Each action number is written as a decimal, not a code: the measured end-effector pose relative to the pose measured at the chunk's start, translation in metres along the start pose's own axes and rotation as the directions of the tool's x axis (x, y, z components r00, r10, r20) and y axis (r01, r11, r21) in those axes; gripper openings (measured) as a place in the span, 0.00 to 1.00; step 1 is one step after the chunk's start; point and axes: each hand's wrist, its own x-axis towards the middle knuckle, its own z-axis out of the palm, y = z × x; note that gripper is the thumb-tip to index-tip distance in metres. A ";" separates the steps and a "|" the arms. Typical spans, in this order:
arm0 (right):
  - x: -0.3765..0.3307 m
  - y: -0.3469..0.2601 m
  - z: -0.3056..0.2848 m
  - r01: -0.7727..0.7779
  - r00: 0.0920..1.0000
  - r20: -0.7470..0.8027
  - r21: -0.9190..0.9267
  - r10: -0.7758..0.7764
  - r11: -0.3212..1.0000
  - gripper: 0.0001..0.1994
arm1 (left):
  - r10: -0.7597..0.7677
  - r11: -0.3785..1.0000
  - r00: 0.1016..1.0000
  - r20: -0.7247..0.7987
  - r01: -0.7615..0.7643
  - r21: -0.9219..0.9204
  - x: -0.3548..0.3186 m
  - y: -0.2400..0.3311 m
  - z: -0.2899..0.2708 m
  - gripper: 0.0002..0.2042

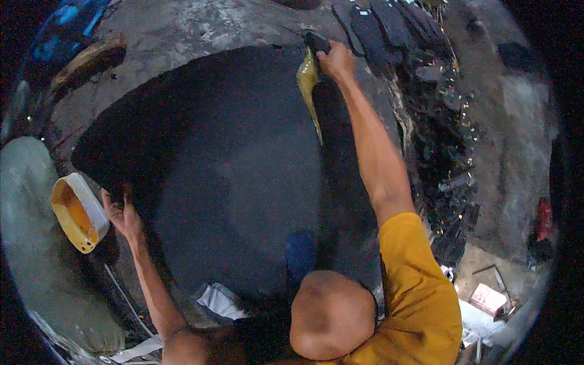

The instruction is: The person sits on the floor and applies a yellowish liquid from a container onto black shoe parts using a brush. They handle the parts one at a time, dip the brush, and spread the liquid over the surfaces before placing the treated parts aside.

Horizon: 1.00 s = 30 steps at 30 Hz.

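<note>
A broad dark sheet (pixel 243 164) with a curved far edge spreads out before me. At its left edge, my left hand (pixel 123 216) has its thumb and fingers about the rim. Close beside that hand stands a white tub (pixel 95 204), tilted toward the left, with orange-yellow stuff coating its inside. My right hand (pixel 336 62) reaches to the far edge and grips a small dark object (pixel 316 42) of a kind I cannot make out. From there a glossy yellow, glue-like smear (pixel 308 79) trails down over the sheet to a thin point.
Dark flat strips (pixel 371 27) lie at the far right, above a band of dark scraps (pixel 447 140). A wooden block (pixel 88 61) lies at the far left. White cloth (pixel 222 301) is near me, and a small white box (pixel 488 299) sits at the lower right.
</note>
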 end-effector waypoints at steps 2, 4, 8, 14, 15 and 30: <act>-0.009 -0.026 -0.006 0.127 0.987 0.093 0.044 -0.130 0.991 0.29 | 0.073 0.993 0.997 0.003 -0.073 0.092 0.002 0.003 -0.009 0.26; -0.038 -0.072 0.001 0.272 0.961 0.034 0.026 -0.273 0.962 0.27 | 0.119 0.973 0.993 0.014 -0.119 0.199 0.006 0.005 -0.008 0.30; -0.097 -0.147 0.016 0.652 0.733 -0.388 0.167 -0.559 0.740 0.20 | -0.232 0.871 0.973 0.014 0.201 0.448 0.033 0.054 0.044 0.36; -0.174 -0.142 -0.003 0.633 0.770 -0.168 0.320 -0.615 0.705 0.17 | -0.360 0.885 0.931 0.059 0.321 0.337 0.046 0.029 0.016 0.36; -0.170 -0.125 -0.032 0.562 0.827 -0.195 0.275 -0.527 0.780 0.16 | -0.412 0.863 0.909 0.063 0.367 0.348 0.042 0.030 0.005 0.36; -0.093 -0.198 0.006 0.325 0.939 0.099 0.051 -0.328 0.944 0.24 | -0.095 0.940 0.988 -0.123 0.129 0.315 -0.001 0.028 0.037 0.27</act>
